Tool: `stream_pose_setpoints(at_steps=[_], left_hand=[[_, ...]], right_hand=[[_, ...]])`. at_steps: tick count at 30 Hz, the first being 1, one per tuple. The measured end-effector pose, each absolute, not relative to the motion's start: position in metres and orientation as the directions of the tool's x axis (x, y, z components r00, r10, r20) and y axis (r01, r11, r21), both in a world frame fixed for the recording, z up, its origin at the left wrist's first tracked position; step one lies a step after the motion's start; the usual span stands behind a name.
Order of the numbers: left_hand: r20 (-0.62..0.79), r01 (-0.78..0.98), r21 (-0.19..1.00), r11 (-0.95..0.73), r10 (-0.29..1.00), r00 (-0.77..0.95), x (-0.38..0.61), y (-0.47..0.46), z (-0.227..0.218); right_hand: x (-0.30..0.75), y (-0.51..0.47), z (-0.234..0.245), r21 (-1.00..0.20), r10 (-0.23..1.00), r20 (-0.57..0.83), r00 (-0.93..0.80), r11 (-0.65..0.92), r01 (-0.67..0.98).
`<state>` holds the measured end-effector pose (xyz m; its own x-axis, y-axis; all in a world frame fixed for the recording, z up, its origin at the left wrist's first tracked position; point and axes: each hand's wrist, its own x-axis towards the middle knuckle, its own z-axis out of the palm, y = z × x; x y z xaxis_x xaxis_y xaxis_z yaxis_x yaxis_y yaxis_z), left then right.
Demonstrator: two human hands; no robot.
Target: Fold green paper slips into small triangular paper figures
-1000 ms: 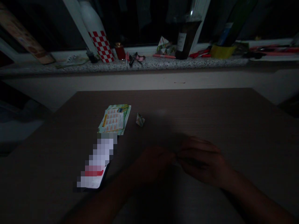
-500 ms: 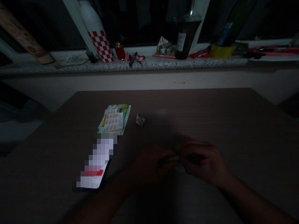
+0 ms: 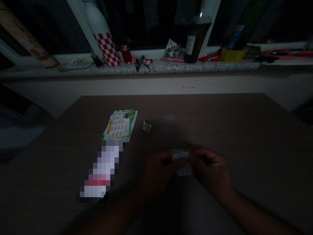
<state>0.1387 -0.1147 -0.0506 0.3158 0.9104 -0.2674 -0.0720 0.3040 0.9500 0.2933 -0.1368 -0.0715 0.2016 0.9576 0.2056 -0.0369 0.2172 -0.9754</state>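
A: What has changed in my feed from the head camera?

B: The paper point(image 3: 185, 170) now shows its printed face. A second ago the two hands almost hid it; half a second ago I caught only a thin, tilted sliver. Now it is turned towards me, a small upright rectangle with rows of tiny print I can't read.

A: Where is it, and who has it?

B: Between the hands, over the near part of the table point(image 3: 220, 120), right of centre. The left hand point(image 3: 158, 171) grips it, thumb laid across the face. The right hand point(image 3: 212, 169) looks closed on its right edge, fingertips drawn together. It is very dark, so I can't tell whether the paper touches the table.

A: What does that mean for the work?

B: I judge it is mid-handling: better exposed, under control from both sides, not yet set down.

A: Anything else moved?

B: No. The folded piece point(image 3: 147, 126) sits alone beyond the hands, just right of the stack point(image 3: 118, 127). The phone point(image 3: 104, 169), its screen lit and blurred out, lies at the stack's near end.
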Motion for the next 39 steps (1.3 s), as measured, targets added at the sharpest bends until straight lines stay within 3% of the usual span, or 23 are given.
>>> stream_pose_setpoints(at_steps=[24, 29, 39], left_hand=[[-0.255, -0.014, 0.958, 0.286, 0.876, 0.410, 0.136, -0.106, -0.056], [-0.265, -0.003, 0.958, 0.286, 0.890, 0.370, 0.135, -0.105, -0.056], [-0.219, -0.017, 0.972, 0.233, 0.935, 0.281, 0.132, -0.102, -0.060]], right_hand=[[0.294, -0.133, -0.080, -0.976, 0.970, -0.028, 0.240, 0.025, -0.215], [0.293, -0.130, -0.089, -0.943, 0.975, -0.081, 0.207, -0.007, -0.333], [0.291, -0.127, -0.090, -0.926, 0.970, -0.133, 0.201, -0.049, -0.375]])
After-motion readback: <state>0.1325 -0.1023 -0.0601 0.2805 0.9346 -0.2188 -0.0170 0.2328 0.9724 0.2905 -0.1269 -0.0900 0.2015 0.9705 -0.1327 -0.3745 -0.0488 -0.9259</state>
